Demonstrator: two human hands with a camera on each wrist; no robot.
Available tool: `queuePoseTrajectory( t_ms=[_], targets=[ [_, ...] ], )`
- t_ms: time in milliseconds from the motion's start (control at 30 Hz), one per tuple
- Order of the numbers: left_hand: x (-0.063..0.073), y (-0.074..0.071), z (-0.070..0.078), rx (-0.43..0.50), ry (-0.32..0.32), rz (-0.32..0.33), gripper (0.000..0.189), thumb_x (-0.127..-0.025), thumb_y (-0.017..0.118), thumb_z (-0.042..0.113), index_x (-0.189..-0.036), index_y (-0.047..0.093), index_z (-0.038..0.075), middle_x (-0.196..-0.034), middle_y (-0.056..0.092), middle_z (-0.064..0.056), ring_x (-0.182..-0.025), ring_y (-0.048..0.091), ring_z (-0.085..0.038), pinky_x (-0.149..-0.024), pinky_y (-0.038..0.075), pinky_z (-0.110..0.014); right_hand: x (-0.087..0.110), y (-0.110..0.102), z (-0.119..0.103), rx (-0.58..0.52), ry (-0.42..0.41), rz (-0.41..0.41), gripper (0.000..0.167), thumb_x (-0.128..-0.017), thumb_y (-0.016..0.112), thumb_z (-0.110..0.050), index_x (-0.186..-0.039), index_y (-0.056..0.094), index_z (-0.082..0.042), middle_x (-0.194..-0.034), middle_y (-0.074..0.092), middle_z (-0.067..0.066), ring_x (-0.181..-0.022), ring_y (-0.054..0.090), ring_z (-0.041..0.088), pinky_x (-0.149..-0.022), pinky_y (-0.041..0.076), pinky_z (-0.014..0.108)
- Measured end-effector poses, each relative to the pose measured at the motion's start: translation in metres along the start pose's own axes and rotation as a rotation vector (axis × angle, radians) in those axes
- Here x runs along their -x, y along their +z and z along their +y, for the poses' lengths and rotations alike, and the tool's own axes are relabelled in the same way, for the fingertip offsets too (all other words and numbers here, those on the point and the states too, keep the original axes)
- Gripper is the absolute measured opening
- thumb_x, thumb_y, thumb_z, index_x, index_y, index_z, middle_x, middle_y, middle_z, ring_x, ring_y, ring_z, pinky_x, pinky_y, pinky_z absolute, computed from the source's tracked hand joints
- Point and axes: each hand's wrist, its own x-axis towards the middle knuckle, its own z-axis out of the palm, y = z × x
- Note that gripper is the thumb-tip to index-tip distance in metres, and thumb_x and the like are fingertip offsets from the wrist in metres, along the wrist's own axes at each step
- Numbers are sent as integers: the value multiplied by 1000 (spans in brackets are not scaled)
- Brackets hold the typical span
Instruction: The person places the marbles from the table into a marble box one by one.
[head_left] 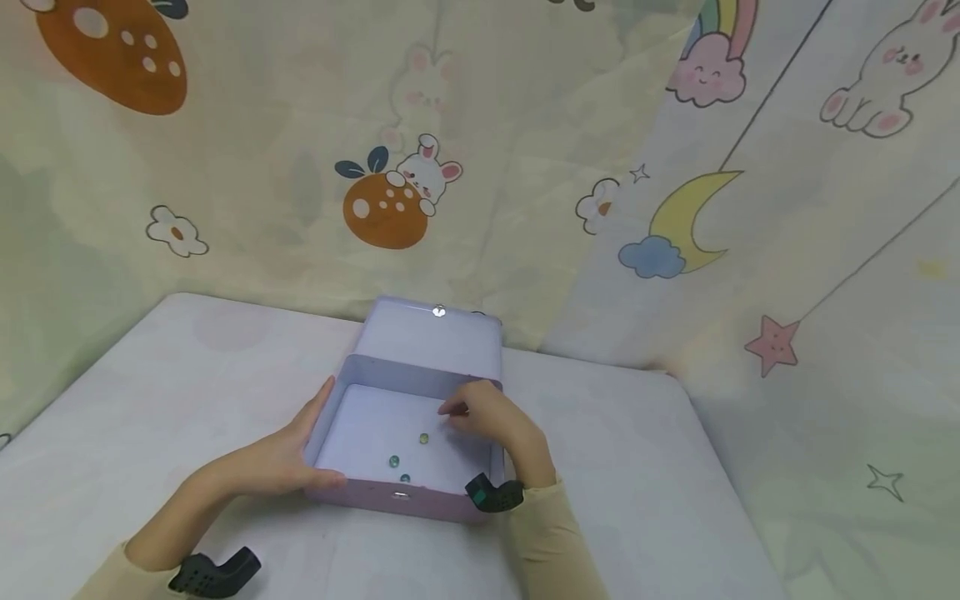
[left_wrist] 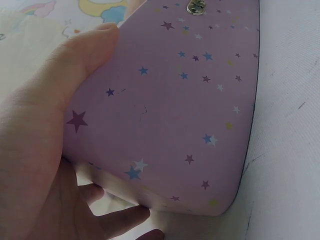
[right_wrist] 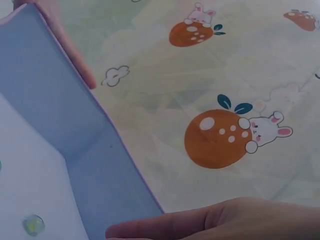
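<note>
A metal box with its lid (head_left: 431, 337) raised stands on the table; its front wall (left_wrist: 165, 100) is purple with printed stars. On its pale floor lie three small glass marbles, a yellow-green one (head_left: 423, 438) and two bluish-green ones (head_left: 393, 461) nearer the front. My left hand (head_left: 281, 458) grips the box's front left corner, thumb at the front rim and fingers along the left side. Over the right part of the box hangs my right hand (head_left: 487, 412), its fingers loosely bent above the floor, nothing visible between them. In the right wrist view, one marble (right_wrist: 34, 225) shows.
A white cloth covers the table (head_left: 630, 483). Behind it hangs a printed curtain (head_left: 525, 125) with rabbits, oranges and a moon. The lid leans back close to the table's far edge. A silver clasp (head_left: 402, 496) sits on the box's front.
</note>
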Motion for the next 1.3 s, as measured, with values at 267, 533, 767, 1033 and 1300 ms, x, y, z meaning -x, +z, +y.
queuePoseTrajectory(
  t_ms=[267,533,767,1033,1300],
  targets=[
    [-4,3,0,0,2,-14,128,-72,78,43,-150,-20,17,-157,-9,-23,-142,2,-48,-106,12,-70,28,-29,12,-151,-37,107,20,-87,67,-9,-106,72,-4,-102,71,7,-95,66,15,-85,54,30],
    [-13,1,-1,3,8,-15,128,-73,78,42,-149,-22,18,-158,-10,-20,-142,5,-46,-105,16,-69,71,-54,38,-128,29,304,25,-88,66,-9,-113,69,-6,-108,68,8,-99,67,20,-86,54,33],
    [-15,0,-3,15,-16,-16,129,-74,78,42,-148,-25,21,-158,-11,-20,-141,8,-46,-104,18,-70,124,-19,72,-100,284,416,29,-85,70,-11,-114,69,-9,-112,67,7,-103,66,21,-84,54,32],
    [-11,-7,-5,33,-38,-17,128,-75,78,38,-147,-28,26,-158,-12,-20,-140,6,-46,-103,16,-71,142,25,93,-133,371,437,24,-81,72,-6,-105,72,-9,-104,69,4,-97,67,19,-78,56,28],
    [-9,2,0,95,-14,-47,126,-76,77,31,-148,-26,19,-157,-15,-21,-141,0,-49,-102,11,-74,151,40,98,-82,423,415,18,-80,72,-5,-98,73,-11,-96,70,2,-91,67,16,-79,55,29]
  ],
)
